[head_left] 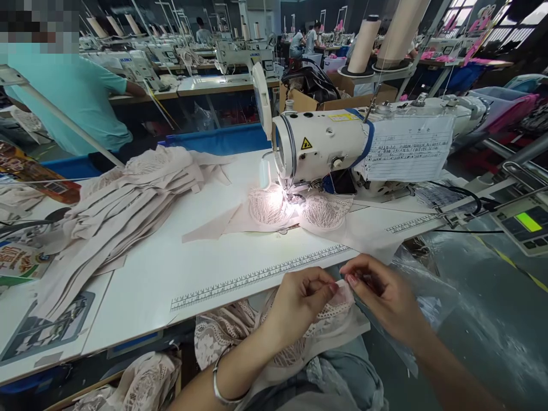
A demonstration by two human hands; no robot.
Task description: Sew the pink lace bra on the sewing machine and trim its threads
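Ahead and left of the fingers we see a white table. Far beyond them, we find a long workbench and a dark wall; farther right, bright windows. Rightward, our grey floor carries a yellow line.

The left hand and right hand pinch the edge of a lace garment in front of the surface, where a bra lies under a sewing machine, right of piled fabric.

Your left hand has room along the ruler
Sewing machine blocks beyond; fabric pile bars your left.
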